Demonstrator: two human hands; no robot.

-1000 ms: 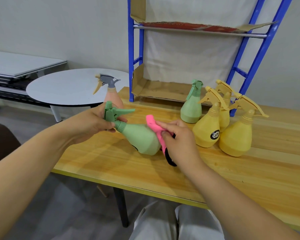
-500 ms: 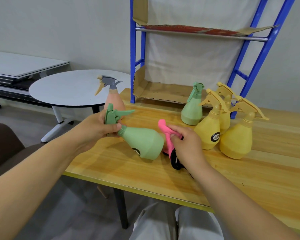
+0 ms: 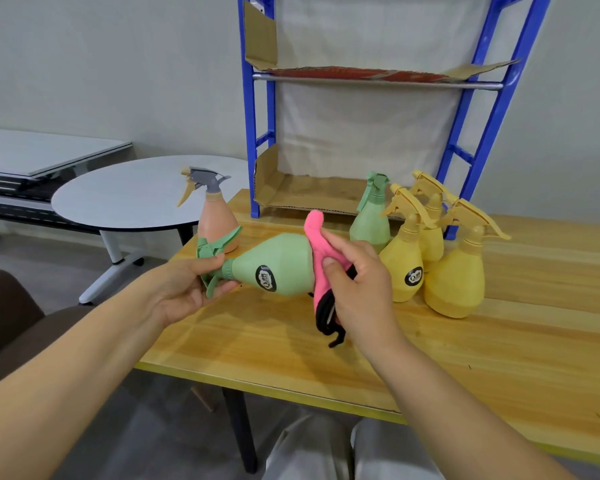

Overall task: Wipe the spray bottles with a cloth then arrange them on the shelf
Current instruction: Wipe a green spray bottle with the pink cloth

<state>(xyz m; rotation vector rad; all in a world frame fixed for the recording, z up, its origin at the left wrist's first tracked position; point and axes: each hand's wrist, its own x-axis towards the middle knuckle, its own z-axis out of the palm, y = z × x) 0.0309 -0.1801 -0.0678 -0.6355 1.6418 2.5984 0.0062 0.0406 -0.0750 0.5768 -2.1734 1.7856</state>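
Rolled since half a second ago, the smooth green spray bottle [image 3: 274,265] now shows its black oval label to the camera, held level above the tabletop's [image 3: 430,358] left end. Fingers of the left hand [image 3: 184,289] curl round its neck and trigger, while the right hand [image 3: 357,289] pinches the soft pink, black-edged cloth [image 3: 317,237] against its round base. Yellow bottles [image 3: 404,268] crowd just to the right, with bare wood toward the front edge.

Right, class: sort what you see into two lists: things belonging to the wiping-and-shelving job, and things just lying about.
Part of the job: held green bottle, pink cloth, left hand, right hand, standing green bottle, three yellow bottles, peach bottle, blue shelf.

Just lying about: round white table, stacked grey tables, brown chair.
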